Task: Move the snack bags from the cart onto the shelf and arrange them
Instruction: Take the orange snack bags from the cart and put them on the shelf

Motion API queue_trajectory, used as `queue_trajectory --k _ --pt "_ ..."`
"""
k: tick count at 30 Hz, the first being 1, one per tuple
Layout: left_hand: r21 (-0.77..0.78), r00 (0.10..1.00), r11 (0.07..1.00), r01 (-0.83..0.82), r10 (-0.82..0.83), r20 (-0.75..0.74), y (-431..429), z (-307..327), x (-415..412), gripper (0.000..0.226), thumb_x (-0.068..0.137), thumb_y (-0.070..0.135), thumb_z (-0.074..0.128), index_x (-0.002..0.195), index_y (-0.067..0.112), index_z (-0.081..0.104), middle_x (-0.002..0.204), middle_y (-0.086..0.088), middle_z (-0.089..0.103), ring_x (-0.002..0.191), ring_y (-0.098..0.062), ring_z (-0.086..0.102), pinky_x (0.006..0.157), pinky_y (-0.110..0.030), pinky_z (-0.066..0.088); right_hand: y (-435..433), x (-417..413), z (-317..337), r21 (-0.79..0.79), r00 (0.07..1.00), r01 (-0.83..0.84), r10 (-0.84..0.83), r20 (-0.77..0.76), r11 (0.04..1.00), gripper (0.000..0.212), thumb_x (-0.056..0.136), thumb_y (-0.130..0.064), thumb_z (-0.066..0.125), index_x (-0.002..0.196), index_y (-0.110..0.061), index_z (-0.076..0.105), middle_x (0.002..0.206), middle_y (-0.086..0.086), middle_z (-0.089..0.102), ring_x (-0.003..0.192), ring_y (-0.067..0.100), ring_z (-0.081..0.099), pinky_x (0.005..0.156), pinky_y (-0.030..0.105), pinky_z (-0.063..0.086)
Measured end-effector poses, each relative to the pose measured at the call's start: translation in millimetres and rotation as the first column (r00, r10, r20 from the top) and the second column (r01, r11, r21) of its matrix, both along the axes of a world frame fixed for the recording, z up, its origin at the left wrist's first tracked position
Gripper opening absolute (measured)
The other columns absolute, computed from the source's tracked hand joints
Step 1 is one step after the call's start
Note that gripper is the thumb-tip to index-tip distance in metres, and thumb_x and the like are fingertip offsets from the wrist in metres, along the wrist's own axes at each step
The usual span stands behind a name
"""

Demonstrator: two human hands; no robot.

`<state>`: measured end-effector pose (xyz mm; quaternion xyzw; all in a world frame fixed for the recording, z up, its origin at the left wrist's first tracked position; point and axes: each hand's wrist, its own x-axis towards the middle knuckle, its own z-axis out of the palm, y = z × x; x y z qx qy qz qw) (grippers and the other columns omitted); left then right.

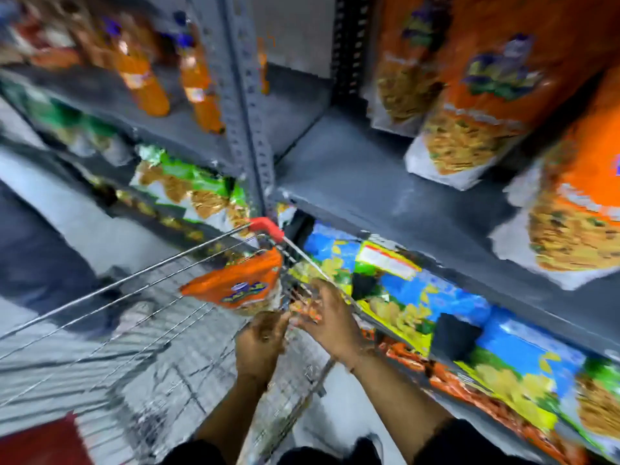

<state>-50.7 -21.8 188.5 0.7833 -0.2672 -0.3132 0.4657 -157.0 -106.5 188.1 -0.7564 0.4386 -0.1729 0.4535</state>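
Both my hands over the wire shopping cart (110,330), beside the grey metal shelf (385,182).

An orange snack bag (235,286) lies in the cart, its label blurred beyond reading. My left hand (260,340) looks loosely curled, grip unclear; my right hand (327,317) spreads its fingers, empty.

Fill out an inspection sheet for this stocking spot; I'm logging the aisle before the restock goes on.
Surface: grey metal shelf, bare on its left part, orange bags on its right.
Job's things: orange snack bag in the wire cart, at the end with the red corner; orange snack bags on the shelf.
Clutter: nothing seen.
Grippers: left hand and right hand over the cart beside the bag; blur hides whether they grip anything.
Cables: nothing seen.
Surroundings: blue and yellow bags one shelf lower; green bags and orange bottles in the left bay.
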Motion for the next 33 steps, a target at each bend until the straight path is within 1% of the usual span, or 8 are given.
queue_trajectory --k 3,8,13,17,22,25,30,33 --pt "0.172 0.992 0.98 -0.096 0.109 -0.066 20 -38 40 0.009 0.074 0.021 0.071 0.076 0.017 0.063 0.069 0.01 0.071 0.081 -0.004 0.066 0.065 -0.009 0.041 -16 43 -50 0.287 0.981 -0.097 0.139 -0.131 0.953 0.078 0.068 -0.02 0.077 0.132 -0.002 0.035 0.132 0.012 0.049 0.123 0.024 0.046 0.1 0.032 0.039" --pt "0.37 0.899 0.903 -0.219 0.334 -0.282 18 -119 97 0.102 0.043 0.034 0.081 0.132 0.01 0.038 0.129 -0.021 0.053 0.116 -0.033 0.054 0.099 -0.041 0.043 -50 77 -146 0.44 0.968 0.019 0.093 -0.232 0.898 0.092 0.058 -0.009 0.083 0.134 -0.005 0.032 0.127 0.014 0.051 0.12 0.027 0.048 0.101 0.044 0.041" --pt "0.207 0.901 0.952 -0.224 0.283 -0.329 -26 -184 129 0.076 0.07 -0.024 0.054 0.136 -0.001 0.025 0.131 -0.029 0.04 0.103 -0.022 0.038 0.057 -0.015 0.05 -63 105 -183 0.552 0.987 0.094 -0.005 -0.162 0.829 0.079 0.065 0.014 0.069 0.131 -0.007 0.03 0.122 0.015 0.049 0.113 0.03 0.046 0.096 0.04 0.042" --pt "0.18 0.925 0.968 -0.173 0.223 -0.309 -45 -202 138 0.052 0.068 -0.003 0.067 0.117 -0.008 0.049 0.108 -0.018 0.057 0.102 -0.027 0.051 0.068 -0.019 0.051 -65 118 -156 0.549 0.992 0.109 -0.055 -0.113 0.828 0.051 0.08 0.009 0.057 0.126 0.009 0.036 0.135 0.026 0.044 0.122 0.036 0.045 0.068 0.015 0.043" --pt "0.027 0.878 0.988 -0.153 0.149 -0.456 -19 -148 129 0.069 0.061 0.008 0.066 0.126 0.008 0.041 0.115 -0.01 0.056 0.105 -0.025 0.051 0.089 -0.041 0.043 -52 113 -107 0.543 0.99 0.025 -0.094 0.1 0.839 0.069 0.069 0.025 0.057 0.129 0.002 0.032 0.129 0.023 0.047 0.097 0.017 0.053 0.061 0.006 0.048" --pt "-0.103 0.878 0.985 -0.141 0.077 -0.473 -6 -83 104 0.062 0.064 0.012 0.057 0.123 0.012 0.04 0.108 -0.002 0.058 0.097 -0.016 0.053 0.084 -0.032 0.045 -46 90 -66 0.575 0.976 0.0 -0.126 0.18 0.818 0.054 0.067 0.014 0.068 0.106 -0.014 0.043 0.107 0.011 0.057 0.095 0.018 0.058 0.08 0.029 0.05" --pt "-0.277 0.925 0.948 -0.158 0.045 -0.376 -14 -7 49 0.048 0.085 0.005 0.053 0.13 0.004 0.036 0.118 -0.008 0.05 0.091 -0.004 0.054 0.087 -0.031 0.047 -38 42 2 0.446 0.92 0.075 -0.234 0.314 0.892 0.052 0.061 -0.001 0.076 0.096 -0.022 0.045 0.1 -0.001 0.062 0.083 -0.003 0.061 0.079 0.021 0.05" --pt "-0.411 0.948 0.91 -0.05 -0.087 -0.308 -28 38 3 0.058 0.072 0.034 0.065 0.12 0.009 0.045 0.111 -0.006 0.057 0.091 -0.002 0.059 0.082 -0.018 0.051 -36 -17 56 0.359 0.856 0.138 -0.294 0.426 0.923 0.051 0.065 0.0 0.074 0.103 -0.017 0.044 0.098 0.001 0.06 0.075 -0.011 0.06 0.061 0.009 0.049"
